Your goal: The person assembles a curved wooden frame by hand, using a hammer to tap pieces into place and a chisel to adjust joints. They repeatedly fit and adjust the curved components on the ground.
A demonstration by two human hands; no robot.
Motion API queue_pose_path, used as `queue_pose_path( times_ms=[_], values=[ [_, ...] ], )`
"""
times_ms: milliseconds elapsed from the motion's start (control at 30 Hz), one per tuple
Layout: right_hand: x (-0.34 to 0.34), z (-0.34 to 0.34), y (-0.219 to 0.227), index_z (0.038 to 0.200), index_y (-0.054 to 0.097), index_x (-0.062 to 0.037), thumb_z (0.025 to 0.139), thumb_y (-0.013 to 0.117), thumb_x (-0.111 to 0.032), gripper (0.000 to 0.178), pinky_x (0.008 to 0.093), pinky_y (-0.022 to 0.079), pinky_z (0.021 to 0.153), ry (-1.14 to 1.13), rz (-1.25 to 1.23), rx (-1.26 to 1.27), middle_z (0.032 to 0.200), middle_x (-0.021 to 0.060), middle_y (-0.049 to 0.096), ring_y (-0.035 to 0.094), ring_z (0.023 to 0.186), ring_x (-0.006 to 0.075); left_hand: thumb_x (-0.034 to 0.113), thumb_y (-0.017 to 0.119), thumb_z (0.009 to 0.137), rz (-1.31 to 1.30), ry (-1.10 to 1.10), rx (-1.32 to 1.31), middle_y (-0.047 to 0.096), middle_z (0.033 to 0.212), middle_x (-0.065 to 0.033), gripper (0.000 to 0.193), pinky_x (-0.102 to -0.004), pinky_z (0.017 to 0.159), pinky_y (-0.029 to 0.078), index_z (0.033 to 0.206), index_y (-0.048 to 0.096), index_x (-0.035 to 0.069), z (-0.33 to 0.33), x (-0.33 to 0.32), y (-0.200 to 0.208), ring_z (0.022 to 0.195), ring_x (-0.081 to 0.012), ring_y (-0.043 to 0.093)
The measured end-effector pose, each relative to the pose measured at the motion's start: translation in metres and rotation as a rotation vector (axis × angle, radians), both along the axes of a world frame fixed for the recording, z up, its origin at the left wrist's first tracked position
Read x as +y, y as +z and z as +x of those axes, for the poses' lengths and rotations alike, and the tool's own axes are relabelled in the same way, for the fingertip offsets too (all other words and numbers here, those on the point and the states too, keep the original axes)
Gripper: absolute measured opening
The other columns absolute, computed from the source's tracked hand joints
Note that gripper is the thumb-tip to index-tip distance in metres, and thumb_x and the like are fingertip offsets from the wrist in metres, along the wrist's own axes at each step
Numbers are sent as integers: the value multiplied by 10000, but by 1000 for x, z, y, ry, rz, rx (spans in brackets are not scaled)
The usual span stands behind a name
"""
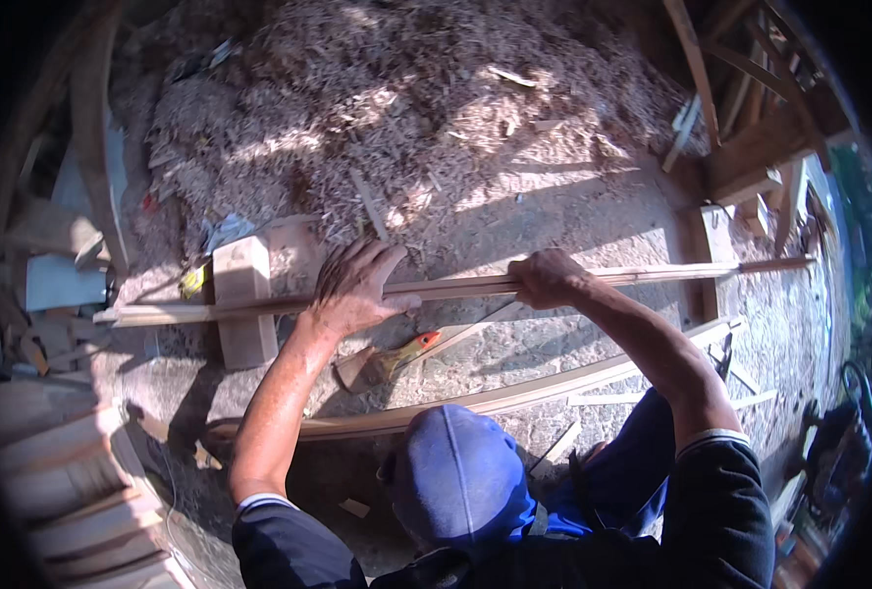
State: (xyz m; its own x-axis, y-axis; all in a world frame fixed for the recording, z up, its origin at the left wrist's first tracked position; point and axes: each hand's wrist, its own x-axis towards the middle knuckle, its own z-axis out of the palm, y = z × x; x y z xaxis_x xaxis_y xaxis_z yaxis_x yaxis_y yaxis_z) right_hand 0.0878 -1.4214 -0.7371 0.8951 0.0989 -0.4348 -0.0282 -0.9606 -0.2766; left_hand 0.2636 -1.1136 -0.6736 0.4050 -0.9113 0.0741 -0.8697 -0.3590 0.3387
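Observation:
A long, narrow wooden strip with lines along its length lies crosswise before me. My right hand is closed round it right of the middle. Over its left part rests my left hand, fingers stretched forward and thumb pointing right along the strip; the palm's underside is hidden. Two wooden blocks, one at the left and one at the right, stand beneath the strip. Nearer to me, between my arms, lies a yellow and orange tool beside a brown wooden piece; its kind is unclear.
Wood shavings cover the far floor. A second, curved wooden length lies closer to me, behind a rounded blue cloth shape. Stacked boards fill the lower left. Timber framing stands at the far right.

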Motion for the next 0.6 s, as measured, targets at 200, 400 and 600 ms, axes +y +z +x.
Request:
queue_pose_path(
  times_ms=[200, 400, 600],
  values=[
    [2, -3, 3, 974, 760, -140, 750, 696, -249, 258, 490, 589, 808, -46, -19, -32, 912, 157, 756, 731, 913, 389, 235, 799, 779, 293, -115, 142, 711, 1056, -196, 398, -509, 913, 502, 1099, 661, 44, -86, -149, -47, 1018, -419, 659],
    [-7, -12, -21, 900, 748, -127, 745, 751, -360, 280, 485, 585, 783, 11, 60, -362, 908, 140, 752, 725, 875, 370, 508, 782, 809, 519, 93, 105, 730, 1006, -254, 519, -533, 860, 545, 1047, 737, 49, -97, -167, -46, 999, -462, 691],
    [-101, -68, 51, 810, 733, -121, 869, 670, -490, 379, 503, 568, 706, 27, 139, -575, 785, 133, 711, 690, 770, 388, 514, 792, 771, 454, 73, 86, 746, 976, -232, 527, -511, 839, 559, 1045, 757, 66, -104, -168, -42, 955, -439, 713]
  ],
)
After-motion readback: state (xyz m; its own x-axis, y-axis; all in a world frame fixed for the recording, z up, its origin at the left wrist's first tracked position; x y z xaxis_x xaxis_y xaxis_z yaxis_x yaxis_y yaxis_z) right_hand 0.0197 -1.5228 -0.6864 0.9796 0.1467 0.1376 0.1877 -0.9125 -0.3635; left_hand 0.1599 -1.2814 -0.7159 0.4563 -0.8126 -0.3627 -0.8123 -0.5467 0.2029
